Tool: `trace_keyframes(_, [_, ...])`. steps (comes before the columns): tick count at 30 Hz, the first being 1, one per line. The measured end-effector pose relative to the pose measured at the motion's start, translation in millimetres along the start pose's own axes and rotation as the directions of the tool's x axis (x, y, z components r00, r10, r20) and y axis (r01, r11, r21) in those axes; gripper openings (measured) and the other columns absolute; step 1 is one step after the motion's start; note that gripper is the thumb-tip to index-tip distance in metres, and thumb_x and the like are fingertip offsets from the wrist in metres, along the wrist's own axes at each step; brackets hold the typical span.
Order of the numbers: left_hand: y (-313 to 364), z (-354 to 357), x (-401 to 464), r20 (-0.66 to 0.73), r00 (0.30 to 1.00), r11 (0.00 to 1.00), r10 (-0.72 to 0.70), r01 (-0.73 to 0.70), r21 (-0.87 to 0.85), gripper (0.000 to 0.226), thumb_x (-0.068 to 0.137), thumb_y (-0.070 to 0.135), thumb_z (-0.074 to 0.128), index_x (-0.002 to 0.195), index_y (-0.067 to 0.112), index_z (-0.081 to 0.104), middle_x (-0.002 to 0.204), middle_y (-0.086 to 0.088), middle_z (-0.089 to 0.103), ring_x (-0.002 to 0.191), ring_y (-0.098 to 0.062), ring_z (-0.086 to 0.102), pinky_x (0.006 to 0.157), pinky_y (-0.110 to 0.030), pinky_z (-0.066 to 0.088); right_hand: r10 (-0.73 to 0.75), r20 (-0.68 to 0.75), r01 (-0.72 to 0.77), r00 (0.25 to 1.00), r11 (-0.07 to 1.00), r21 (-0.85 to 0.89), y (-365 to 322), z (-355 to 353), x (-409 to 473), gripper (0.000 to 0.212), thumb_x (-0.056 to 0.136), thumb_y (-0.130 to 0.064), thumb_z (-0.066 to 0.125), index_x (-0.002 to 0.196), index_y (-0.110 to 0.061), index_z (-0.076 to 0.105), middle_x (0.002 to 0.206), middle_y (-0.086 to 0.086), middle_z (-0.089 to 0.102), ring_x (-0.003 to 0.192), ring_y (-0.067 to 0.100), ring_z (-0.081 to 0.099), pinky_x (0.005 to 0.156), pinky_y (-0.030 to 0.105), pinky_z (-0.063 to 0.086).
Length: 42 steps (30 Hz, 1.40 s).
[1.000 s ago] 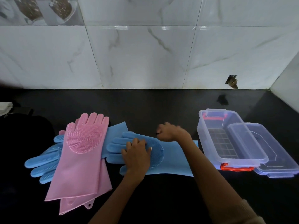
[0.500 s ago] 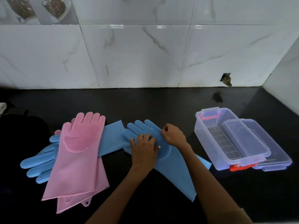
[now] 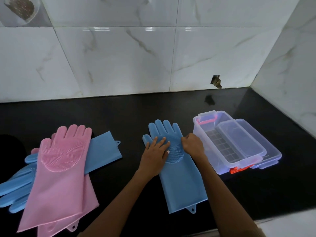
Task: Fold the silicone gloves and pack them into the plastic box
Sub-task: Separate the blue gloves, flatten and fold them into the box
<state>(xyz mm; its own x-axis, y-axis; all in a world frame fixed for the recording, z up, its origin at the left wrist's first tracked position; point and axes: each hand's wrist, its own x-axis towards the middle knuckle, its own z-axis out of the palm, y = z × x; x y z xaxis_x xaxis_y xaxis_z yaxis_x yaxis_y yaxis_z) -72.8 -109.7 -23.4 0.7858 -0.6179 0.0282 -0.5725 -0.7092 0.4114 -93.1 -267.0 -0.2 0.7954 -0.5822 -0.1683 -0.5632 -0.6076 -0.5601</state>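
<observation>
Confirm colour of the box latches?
Orange-red latches, best seen in the head view, on the clear plastic box.

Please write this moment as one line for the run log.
stage: flattening, no fold yet | left hand: flat on blue glove | right hand: grips its edge | plastic box: open, no gloves

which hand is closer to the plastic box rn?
Right. The right hand grips the blue glove at its box-side edge, just beside the plastic box; the left hand presses the glove's far side.
</observation>
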Motion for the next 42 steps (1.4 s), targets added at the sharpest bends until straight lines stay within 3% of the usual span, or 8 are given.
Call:
trace_keyframes(13, [3.1, 9.9, 38.5, 0.041, 0.994, 0.987, 0.099, -0.103, 0.125, 0.047, 0.101, 0.034, 0.030, 0.147, 0.027, 0.023, 0.158, 0.005, 0.019, 0.148, -0.021, 0.006, 0.119, -0.042, 0.006, 0.051, -0.016, -0.051, 0.999, 0.999, -0.018, 12.0, -19.8, 16.3, 0.040, 0.097, -0.033, 0.038, 0.120, -0.003, 0.052, 0.123, 0.016, 0.059, 0.113, 0.032, 0.056, 0.098, 0.040, 0.042])
trace_keyframes(18, [3.3, 10.6, 39.1, 0.012, 0.995, 0.991, 0.101, -0.101, 0.088, 0.046, 0.101, 0.034, 0.031, 0.146, 0.028, 0.027, 0.157, 0.007, 0.021, 0.148, -0.019, 0.008, 0.119, -0.043, 0.006, 0.055, -0.048, -0.057, 0.997, 0.998, -0.042, 10.1, -21.4, 16.0, 0.035, 0.096, -0.031, 0.043, 0.118, -0.005, 0.053, 0.119, 0.014, 0.061, 0.109, 0.031, 0.058, 0.096, 0.041, 0.045])
trace_keyframes(22, [-3.6, 5.0, 27.9, -0.081, 0.995, 0.998, 0.059, -0.058, 0.022, 0.044, 0.100, 0.032, 0.034, 0.144, 0.025, 0.033, 0.156, 0.005, 0.026, 0.147, -0.017, 0.012, 0.119, -0.042, 0.005, -0.028, -0.191, 0.008, 0.981, 0.994, -0.105, -1.8, -18.4, 11.8, 0.032, 0.095, -0.033, 0.048, 0.115, -0.009, 0.052, 0.111, 0.010, 0.062, 0.101, 0.026, 0.061, 0.089, 0.037, 0.049])
trace_keyframes(26, [-30.4, -14.2, 13.1, -0.189, 0.979, 0.997, -0.071, 0.073, 0.001, 0.043, 0.099, 0.029, 0.036, 0.142, 0.025, 0.036, 0.154, 0.004, 0.029, 0.146, -0.017, 0.016, 0.118, -0.042, 0.006, -0.159, -0.139, 0.160, 0.977, 0.987, -0.001, -34.5, -1.0, 8.3, 0.016, 0.093, -0.028, 0.053, 0.095, -0.012, 0.056, 0.086, 0.005, 0.062, 0.074, 0.014, 0.057, 0.067, 0.028, 0.047])
trace_keyframes(29, [-61.1, -34.4, -3.4, -0.283, 0.935, 0.974, -0.215, 0.226, 0.006, 0.042, 0.099, 0.027, 0.037, 0.141, 0.025, 0.037, 0.154, 0.003, 0.031, 0.145, -0.019, 0.018, 0.118, -0.041, 0.010, -0.243, -0.090, 0.241, 0.966, 0.970, -0.036, -67.8, 22.3, -1.2, 0.015, 0.092, -0.026, 0.051, 0.090, -0.013, 0.058, 0.074, 0.001, 0.057, 0.068, 0.014, 0.053, 0.060, 0.028, 0.039])
trace_keyframes(35, [-114.4, -62.8, -56.2, -0.416, 0.793, 0.877, -0.445, 0.479, -0.025, 0.042, 0.100, 0.029, 0.036, 0.141, 0.023, 0.038, 0.154, 0.002, 0.031, 0.146, -0.019, 0.018, 0.118, -0.038, 0.010, -0.370, 0.114, 0.374, 0.922, 0.927, -0.020, -121.8, 67.0, -24.0, 0.011, 0.088, -0.029, 0.053, 0.093, -0.019, 0.057, 0.090, 0.001, 0.061, 0.087, 0.021, 0.059, 0.070, 0.032, 0.043])
trace_keyframes(39, [-136.3, -70.3, -92.7, -0.471, 0.681, 0.800, -0.561, 0.591, -0.097, 0.045, 0.099, 0.033, 0.039, 0.142, 0.020, 0.037, 0.153, 0.001, 0.033, 0.145, -0.019, 0.020, 0.119, -0.035, 0.005, -0.482, 0.174, 0.483, 0.859, 0.875, 0.040, -151.0, 93.1, -40.9, 0.009, 0.087, -0.028, 0.055, 0.090, -0.020, 0.057, 0.090, -0.001, 0.061, 0.079, 0.016, 0.055, 0.067, 0.031, 0.042])
trace_keyframes(42, [-145.0, -67.8, -114.9, -0.452, 0.623, 0.741, -0.638, 0.656, -0.142, 0.053, 0.095, 0.036, 0.047, 0.143, 0.017, 0.035, 0.152, -0.001, 0.035, 0.144, -0.020, 0.023, 0.118, -0.034, 0.012, -0.571, 0.193, 0.573, 0.798, 0.818, 0.053, -168.9, 110.3, -49.8, 0.009, 0.088, -0.026, 0.055, 0.091, -0.017, 0.056, 0.095, 0.003, 0.063, 0.078, 0.016, 0.055, 0.066, 0.029, 0.041])
